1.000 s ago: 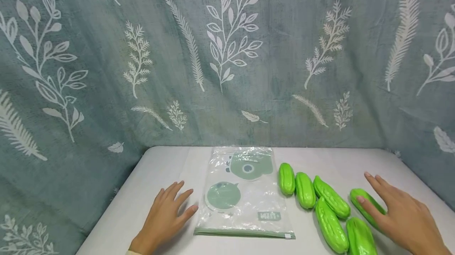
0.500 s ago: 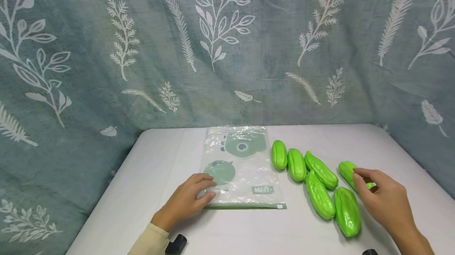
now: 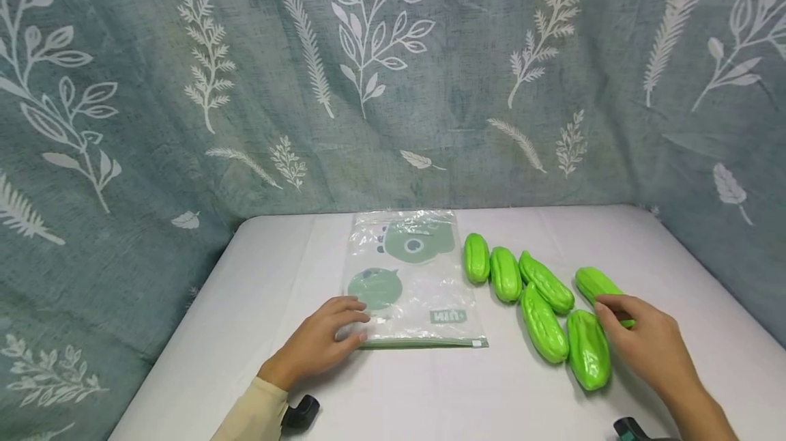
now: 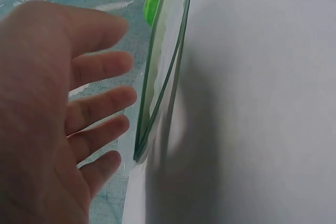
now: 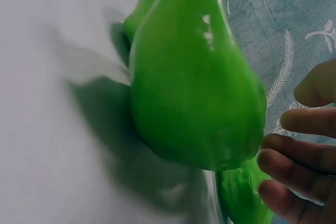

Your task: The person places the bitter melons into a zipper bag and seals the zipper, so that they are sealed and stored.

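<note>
A clear zip bag with green printed pictures lies flat on the white table, its green zip edge towards me. My left hand is over the bag's near left corner. In the left wrist view, its fingers are spread beside the zip edge and hold nothing. My right hand is over a glossy green cucumber-like vegetable, which it partly hides. The right wrist view shows relaxed fingers close above that vegetable; contact is hard to tell. A plumper one fills the foreground there.
Several more shiny green vegetables lie in a loose group between the bag and my right hand. A patterned grey-green curtain stands behind the table and at its sides. Black wrist devices show low in view.
My left hand has moved right onto the bag's near corner. The right hand has come down to the far-right vegetable. The head view has tilted downward, showing more of the table.
</note>
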Motion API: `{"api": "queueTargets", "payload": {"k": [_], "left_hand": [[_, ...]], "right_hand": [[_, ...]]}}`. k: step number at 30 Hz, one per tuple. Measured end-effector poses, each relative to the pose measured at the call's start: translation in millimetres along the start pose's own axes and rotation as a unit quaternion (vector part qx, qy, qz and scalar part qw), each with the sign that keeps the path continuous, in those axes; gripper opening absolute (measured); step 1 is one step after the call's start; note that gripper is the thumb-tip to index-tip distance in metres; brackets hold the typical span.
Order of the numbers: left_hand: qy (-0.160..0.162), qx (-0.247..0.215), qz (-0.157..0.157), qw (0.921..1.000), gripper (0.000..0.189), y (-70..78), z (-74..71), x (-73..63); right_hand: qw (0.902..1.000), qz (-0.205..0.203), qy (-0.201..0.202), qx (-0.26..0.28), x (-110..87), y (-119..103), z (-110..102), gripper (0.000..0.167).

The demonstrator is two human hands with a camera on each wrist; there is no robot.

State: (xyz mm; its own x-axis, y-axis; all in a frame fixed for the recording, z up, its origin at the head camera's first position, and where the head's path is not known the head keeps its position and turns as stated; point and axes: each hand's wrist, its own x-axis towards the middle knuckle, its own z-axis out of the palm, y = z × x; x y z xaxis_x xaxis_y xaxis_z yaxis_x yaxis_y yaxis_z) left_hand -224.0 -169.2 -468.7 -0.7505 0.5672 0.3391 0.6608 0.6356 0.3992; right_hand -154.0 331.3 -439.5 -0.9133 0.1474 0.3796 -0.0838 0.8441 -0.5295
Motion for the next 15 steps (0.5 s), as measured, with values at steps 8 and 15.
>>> {"api": "queueTargets", "payload": {"k": [8, 15], "left_hand": [[-0.017, -0.018, -0.011, 0.9996, 0.028, -1.7, 0.4, -0.6], [-0.023, -0.008, -0.003, 0.9997, 0.027, -3.3, 2.0, -1.9]], "right_hand": [[0.9940, 0.040, -0.101, -0.014, 0.6, 4.4, 2.2, 0.056], [0.9854, 0.037, -0.160, -0.042, 2.6, 8.9, 2.5, 0.070]]}}
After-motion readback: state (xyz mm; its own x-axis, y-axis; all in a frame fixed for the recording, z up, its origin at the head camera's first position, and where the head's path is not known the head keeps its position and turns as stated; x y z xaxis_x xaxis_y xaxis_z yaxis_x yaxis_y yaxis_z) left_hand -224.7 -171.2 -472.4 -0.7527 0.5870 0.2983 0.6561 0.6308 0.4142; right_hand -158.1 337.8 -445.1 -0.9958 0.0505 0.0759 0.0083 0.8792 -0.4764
